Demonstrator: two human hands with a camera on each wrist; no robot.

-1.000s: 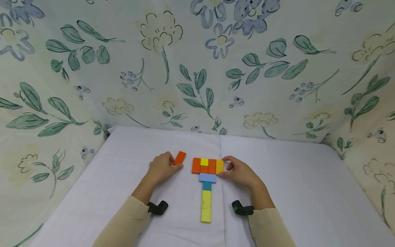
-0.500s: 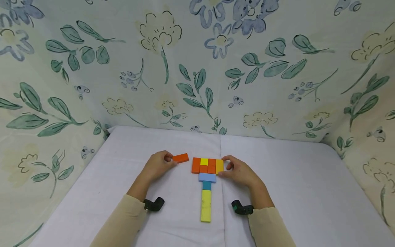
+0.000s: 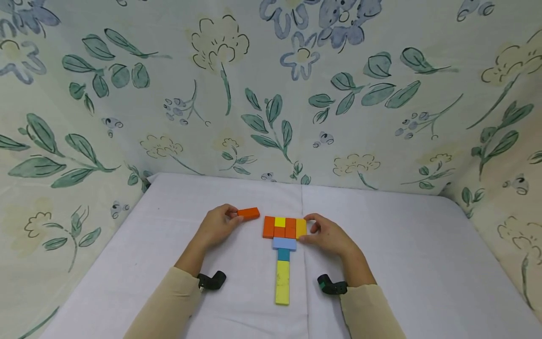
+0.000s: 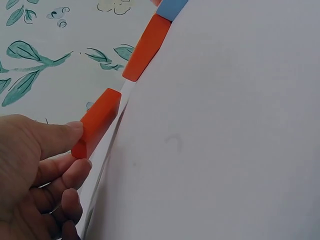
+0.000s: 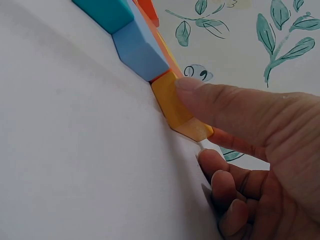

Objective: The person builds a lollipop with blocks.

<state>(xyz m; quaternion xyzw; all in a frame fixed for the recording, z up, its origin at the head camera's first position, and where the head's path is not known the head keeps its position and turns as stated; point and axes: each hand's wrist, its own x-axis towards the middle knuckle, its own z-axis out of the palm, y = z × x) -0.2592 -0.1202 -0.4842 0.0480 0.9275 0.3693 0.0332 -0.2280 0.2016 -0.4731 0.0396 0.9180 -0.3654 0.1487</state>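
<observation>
My left hand (image 3: 218,226) pinches an orange block (image 3: 248,213) by its left end, between thumb and fingers. In the left wrist view that orange block (image 4: 101,117) is tilted and apart from the row. My right hand (image 3: 332,235) holds the amber block (image 3: 301,229) at the row's right end, thumb on its near end and index finger at its far side. Left of the amber block lie orange blocks (image 3: 268,227) and a small yellow block (image 3: 280,221). A light blue block (image 3: 284,243) sits below them, then a teal block (image 3: 283,254) and a long yellow-green block (image 3: 282,282).
A white cloth covers the table (image 3: 406,254), with a crease running front to back near the blocks. Behind it hangs a floral curtain (image 3: 271,94). A black wrist camera (image 3: 213,281) sits on the left wrist, another black camera (image 3: 332,285) on the right.
The orange block in my left hand has turned from slanting upward to lying nearly sideways, and has come up slightly. My right hand and the joined blocks stay where they were.
</observation>
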